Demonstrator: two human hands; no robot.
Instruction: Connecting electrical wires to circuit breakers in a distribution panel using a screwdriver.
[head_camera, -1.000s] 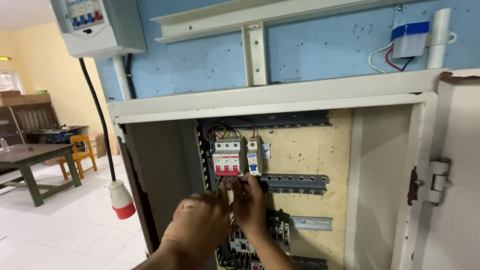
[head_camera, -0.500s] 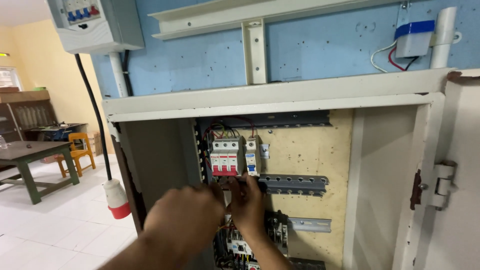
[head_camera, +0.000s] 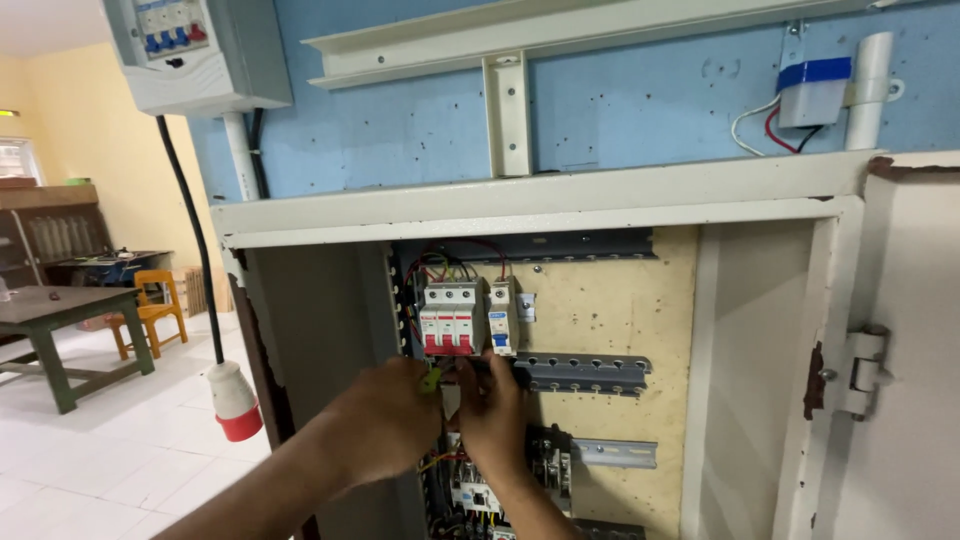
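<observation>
Both my hands are inside an open electrical cabinet (head_camera: 620, 205). My left hand (head_camera: 385, 420) is curled around a small yellow-green wire end just under a red-and-white three-pole breaker (head_camera: 450, 318). My right hand (head_camera: 492, 415) is pressed against the slotted grey cable duct (head_camera: 580, 372), fingers bent; what it pinches is hidden. A single blue-tagged breaker (head_camera: 502, 316) sits beside the red one. Lower devices (head_camera: 475, 490) with wires show under my wrists.
The cabinet door (head_camera: 900, 360) hangs open at the right. A grey breaker box (head_camera: 195, 50) is mounted top left, with a black cable down to a red-and-white plug (head_camera: 232, 402). A green table (head_camera: 50, 320) and an orange chair (head_camera: 150, 305) stand far left.
The view has dropped slightly and my hands sit a little lower. My left hand turned, so the yellow-green wire end now shows at its fingertips.
</observation>
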